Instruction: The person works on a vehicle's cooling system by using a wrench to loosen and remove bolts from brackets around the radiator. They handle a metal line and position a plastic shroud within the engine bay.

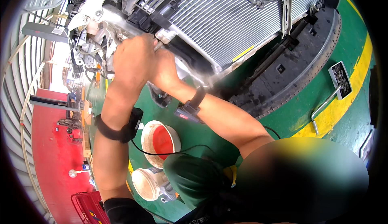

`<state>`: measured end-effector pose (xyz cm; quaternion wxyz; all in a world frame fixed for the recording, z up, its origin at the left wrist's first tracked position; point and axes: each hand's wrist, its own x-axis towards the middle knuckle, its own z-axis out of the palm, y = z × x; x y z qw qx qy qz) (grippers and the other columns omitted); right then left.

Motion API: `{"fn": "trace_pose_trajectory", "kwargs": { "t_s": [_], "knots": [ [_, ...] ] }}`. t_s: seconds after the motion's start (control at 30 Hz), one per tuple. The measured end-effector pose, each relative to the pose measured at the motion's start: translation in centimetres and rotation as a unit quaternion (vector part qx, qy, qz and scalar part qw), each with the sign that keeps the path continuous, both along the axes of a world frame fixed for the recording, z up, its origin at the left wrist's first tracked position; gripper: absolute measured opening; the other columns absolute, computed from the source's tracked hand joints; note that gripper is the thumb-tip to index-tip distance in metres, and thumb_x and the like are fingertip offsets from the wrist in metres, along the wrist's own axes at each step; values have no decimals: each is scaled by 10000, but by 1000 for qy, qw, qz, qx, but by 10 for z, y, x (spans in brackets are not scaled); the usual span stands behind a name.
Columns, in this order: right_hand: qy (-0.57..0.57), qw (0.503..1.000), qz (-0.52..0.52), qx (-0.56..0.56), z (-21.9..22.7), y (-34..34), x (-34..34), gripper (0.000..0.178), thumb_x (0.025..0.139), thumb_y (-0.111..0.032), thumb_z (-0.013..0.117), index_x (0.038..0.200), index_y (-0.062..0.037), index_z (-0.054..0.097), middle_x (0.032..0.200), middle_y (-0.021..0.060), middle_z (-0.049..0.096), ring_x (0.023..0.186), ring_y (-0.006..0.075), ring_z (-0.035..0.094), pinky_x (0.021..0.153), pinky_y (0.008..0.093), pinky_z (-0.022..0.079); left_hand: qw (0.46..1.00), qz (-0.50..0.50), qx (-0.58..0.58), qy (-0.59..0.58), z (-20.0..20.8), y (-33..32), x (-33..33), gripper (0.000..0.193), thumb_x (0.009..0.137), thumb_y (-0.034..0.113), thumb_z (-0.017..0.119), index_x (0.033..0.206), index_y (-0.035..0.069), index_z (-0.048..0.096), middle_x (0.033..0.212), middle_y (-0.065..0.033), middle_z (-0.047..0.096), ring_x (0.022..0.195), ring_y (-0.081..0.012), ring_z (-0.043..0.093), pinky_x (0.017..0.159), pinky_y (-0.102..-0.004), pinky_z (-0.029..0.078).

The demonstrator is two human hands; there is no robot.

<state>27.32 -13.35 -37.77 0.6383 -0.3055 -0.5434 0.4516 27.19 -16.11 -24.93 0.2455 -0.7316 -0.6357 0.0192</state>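
Note:
Both hands are at the exposed front end of a car, beside the lower left corner of its silver radiator (226, 22). My left hand (133, 58) is closed, its back toward me, and what it grips is hidden. Pressed against it, my right hand (163, 67) is also curled, largely covered by the left. Just past the fingers is a small pale fitting (165, 35), close to the metal frame; whether either hand grips it cannot be made out. Wrist straps with small black devices circle both forearms.
A black plastic undercover (299, 62) lies beneath the radiator. On the green floor to the right are a tray of bolts (341, 78) and a bent-handled wrench (323, 110). Below my arms stand a white bucket with red inside (150, 128) and another pale bucket (145, 184). A black cable runs between my arms.

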Motion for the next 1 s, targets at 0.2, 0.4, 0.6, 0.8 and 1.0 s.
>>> {"fn": "trace_pose_trajectory", "kwargs": {
  "t_s": [0.2, 0.4, 0.6, 0.8, 1.0],
  "knots": [
    [4, 999, -28, 35, 1, 0, 5, 229, 812, -114, 638, 653, 47, 607, 680, 289, 613, 643, 451, 634, 561, 495, 486, 998, -2, 50, -38, -9, -6, 3, 211, 889, 215, 661, 997, 45, 726, 842, -230, 687, 804, -418, 670, 748, -462, 525],
    [-7, 1000, -6, -11, 2, -4, 7, 195, 761, -73, 656, 621, 51, 597, 659, 289, 605, 641, 454, 630, 574, 511, 486, 1000, 5, -7, -29, -2, -2, -7, 201, 880, 223, 679, 992, 62, 727, 827, -213, 688, 801, -407, 672, 736, -458, 523],
    [-2, 999, -49, -6, 1, -3, 5, 193, 739, -57, 660, 600, 57, 590, 653, 292, 604, 628, 471, 620, 580, 520, 488, 997, -19, 43, -63, -10, -4, -10, 152, 864, 208, 661, 861, 66, 715, 741, -218, 665, 739, -430, 653, 695, -485, 526],
    [47, 999, -16, -19, 9, -7, 11, 199, 757, -63, 641, 603, 53, 594, 657, 296, 603, 630, 469, 622, 577, 518, 491, 995, -53, 6, -79, -1, 1, -9, 138, 866, 204, 664, 854, 81, 724, 719, -202, 666, 714, -415, 663, 651, -470, 535],
    [16, 998, -48, 40, -1, -1, 4, 209, 782, -96, 645, 638, 54, 624, 673, 288, 618, 658, 458, 638, 590, 511, 498, 989, -78, 113, -55, -19, -4, -7, 153, 884, 191, 634, 854, 72, 726, 768, -210, 678, 733, -410, 669, 684, -463, 541]
  ]
}}
